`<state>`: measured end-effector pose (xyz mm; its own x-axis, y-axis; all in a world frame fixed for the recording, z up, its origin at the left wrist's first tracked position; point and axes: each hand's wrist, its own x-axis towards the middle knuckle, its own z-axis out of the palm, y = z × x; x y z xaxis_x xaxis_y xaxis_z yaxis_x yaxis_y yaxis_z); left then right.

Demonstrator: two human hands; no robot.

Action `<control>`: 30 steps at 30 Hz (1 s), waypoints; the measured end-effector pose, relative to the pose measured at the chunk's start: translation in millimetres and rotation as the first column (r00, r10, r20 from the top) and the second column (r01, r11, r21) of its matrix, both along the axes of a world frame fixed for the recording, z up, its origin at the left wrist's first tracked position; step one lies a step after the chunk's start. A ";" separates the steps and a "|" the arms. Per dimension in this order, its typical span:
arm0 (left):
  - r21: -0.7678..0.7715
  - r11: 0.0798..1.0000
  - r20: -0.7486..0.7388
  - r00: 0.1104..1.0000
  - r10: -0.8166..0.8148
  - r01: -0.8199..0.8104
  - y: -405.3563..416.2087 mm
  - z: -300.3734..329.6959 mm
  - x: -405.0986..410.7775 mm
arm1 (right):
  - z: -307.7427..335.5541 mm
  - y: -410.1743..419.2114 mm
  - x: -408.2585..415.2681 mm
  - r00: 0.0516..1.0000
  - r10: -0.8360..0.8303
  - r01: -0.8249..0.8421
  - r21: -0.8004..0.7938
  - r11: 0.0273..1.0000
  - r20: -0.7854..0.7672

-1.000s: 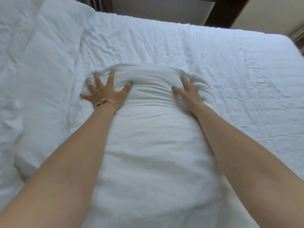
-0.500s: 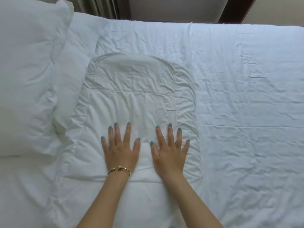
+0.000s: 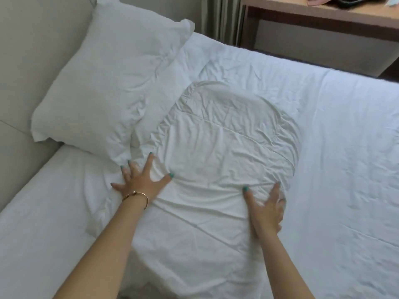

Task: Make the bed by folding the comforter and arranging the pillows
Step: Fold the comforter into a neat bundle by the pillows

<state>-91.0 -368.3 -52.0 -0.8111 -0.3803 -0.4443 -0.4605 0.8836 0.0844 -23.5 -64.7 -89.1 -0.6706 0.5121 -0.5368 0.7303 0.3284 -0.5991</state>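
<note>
A folded white comforter (image 3: 220, 152) lies flat in the middle of the bed, its rounded end pointing away from me. My left hand (image 3: 140, 182), with a gold bangle at the wrist, presses with spread fingers on the comforter's left edge. My right hand (image 3: 265, 208) lies flat on the comforter's right edge, blurred by motion. A white pillow (image 3: 112, 78) leans against the pale headboard at the upper left, its lower corner just above my left hand. Neither hand holds anything.
The white sheet (image 3: 334, 147) covers the mattress to the right. A pale headboard (image 3: 32, 50) runs along the left. Past the far edge stands a wooden desk (image 3: 323, 20) with items on top, beside a curtain (image 3: 220, 18).
My hands have slid apart from the middle of the comforter to its left and right edges. The view has pulled back and turned, showing the pillow, headboard and desk.
</note>
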 end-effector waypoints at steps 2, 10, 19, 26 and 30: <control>0.066 0.998 0.027 1.000 -0.015 0.014 -17.1 -4.2 -22.5 | -4.4 16.2 -9.5 1.000 -0.005 0.005 -0.067 0.998 0.004; 0.372 0.912 0.029 0.979 -0.200 0.175 -45.5 -47.5 -100.0 | -31.9 6.7 -26.5 0.996 -0.087 0.086 -0.041 0.995 -0.028; 0.626 0.731 -0.197 0.962 -0.191 0.273 -62.4 -123.4 -139.2 | -84.1 -19.6 -53.3 0.968 -0.242 0.251 0.171 0.953 -0.068; 0.649 0.690 -0.281 0.944 -0.174 0.321 -70.4 -134.7 -127.9 | -85.8 -20.3 -46.8 0.943 -0.278 0.308 0.162 0.938 -0.181; 0.674 0.669 -0.227 0.949 -0.217 0.314 -69.8 -135.9 -136.3 | -79.7 -23.8 -46.6 0.932 -0.289 0.319 0.115 0.941 -0.221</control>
<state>-227.3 -438.1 -187.9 -0.8920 0.2376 -0.3846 -0.1591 0.6313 0.7590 -70.1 -88.6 -168.8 -0.5553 0.7704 -0.3132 0.6805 0.2045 -0.7036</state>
